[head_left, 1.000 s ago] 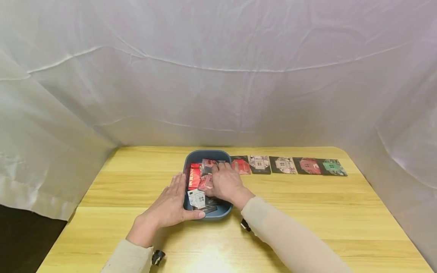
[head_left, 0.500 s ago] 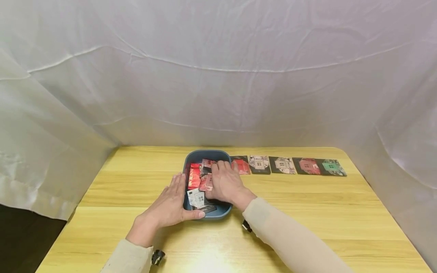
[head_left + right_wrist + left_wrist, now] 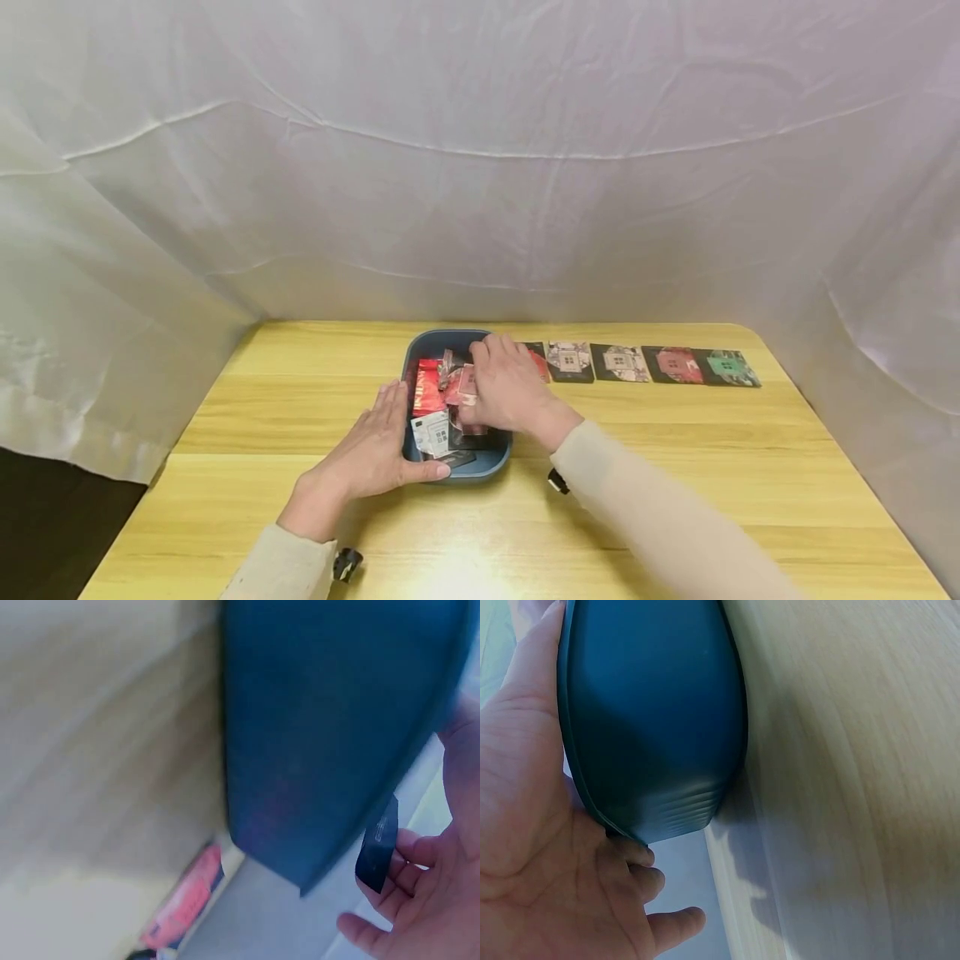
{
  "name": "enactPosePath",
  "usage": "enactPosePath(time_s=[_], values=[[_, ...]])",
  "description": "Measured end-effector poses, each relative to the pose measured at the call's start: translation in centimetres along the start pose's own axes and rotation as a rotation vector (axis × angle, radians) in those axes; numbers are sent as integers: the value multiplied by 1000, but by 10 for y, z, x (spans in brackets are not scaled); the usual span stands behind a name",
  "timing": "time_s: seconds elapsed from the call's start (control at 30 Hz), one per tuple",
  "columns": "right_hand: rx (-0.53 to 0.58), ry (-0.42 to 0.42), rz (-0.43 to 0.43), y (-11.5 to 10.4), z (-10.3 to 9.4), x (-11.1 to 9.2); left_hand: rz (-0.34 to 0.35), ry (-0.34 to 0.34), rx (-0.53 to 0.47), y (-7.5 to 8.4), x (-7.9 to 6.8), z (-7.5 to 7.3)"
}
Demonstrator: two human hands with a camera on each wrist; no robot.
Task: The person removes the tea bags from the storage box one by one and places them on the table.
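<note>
A blue plastic bin (image 3: 483, 477) on the table holds a jumble of small flat sachets. My left hand (image 3: 371, 446) rests against its left side with fingers straight and the thumb over the near rim; the left wrist view shows the palm beside the bin wall (image 3: 652, 727). Over the bin's right part, my right hand (image 3: 513, 387) pinches a pink-red sachet (image 3: 465, 382). Its dark back (image 3: 377, 847) shows between the fingers in the right wrist view, above the rim. Inside lie a bright red sachet (image 3: 427, 387), a white sachet (image 3: 431, 433) and dark sachets (image 3: 459, 458).
To the right of the bin, several square sachets lie in a row along the table's back: a white-and-black one (image 3: 570, 362), a red one (image 3: 675, 365) and a green one (image 3: 727, 367) among them. A pale curtain (image 3: 480, 225) hangs behind the table (image 3: 675, 475).
My right hand has risen a little and shifted right, bringing the pink-red sachet with it. More of a dark sachet beneath is uncovered. The left hand and bin stay put.
</note>
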State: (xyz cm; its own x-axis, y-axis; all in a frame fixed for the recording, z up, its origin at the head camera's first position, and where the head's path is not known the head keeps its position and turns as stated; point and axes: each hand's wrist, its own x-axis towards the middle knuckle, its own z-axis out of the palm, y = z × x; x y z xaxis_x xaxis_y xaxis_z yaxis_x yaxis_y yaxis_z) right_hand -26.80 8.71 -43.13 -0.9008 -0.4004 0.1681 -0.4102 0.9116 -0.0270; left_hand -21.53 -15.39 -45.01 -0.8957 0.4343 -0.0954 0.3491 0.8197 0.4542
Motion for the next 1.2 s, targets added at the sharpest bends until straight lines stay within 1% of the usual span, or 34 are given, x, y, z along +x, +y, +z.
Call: enactPosePath(time_s=[0.27,0.4,0.7,0.83,0.93,1.07,1.2], values=[[53,-55,3,27,-18,-9,-1,0,4,0,0,0],[75,-49,2,45,-24,-17,-7,-6,-2,1,0,0],[48,-38,15,86,-34,-42,-14,-14,-13,3,-1,1],[29,-55,35,100,-29,-53,-12,-15,-17,3,0,1],[16,-80,42,105,-23,-60,-13,-16,-15,3,0,1],[32,-109,39,103,-12,-66,-13,-14,-14,2,0,1],[50,-141,25,95,-1,-68,-13,-9,-20,3,-1,0]])
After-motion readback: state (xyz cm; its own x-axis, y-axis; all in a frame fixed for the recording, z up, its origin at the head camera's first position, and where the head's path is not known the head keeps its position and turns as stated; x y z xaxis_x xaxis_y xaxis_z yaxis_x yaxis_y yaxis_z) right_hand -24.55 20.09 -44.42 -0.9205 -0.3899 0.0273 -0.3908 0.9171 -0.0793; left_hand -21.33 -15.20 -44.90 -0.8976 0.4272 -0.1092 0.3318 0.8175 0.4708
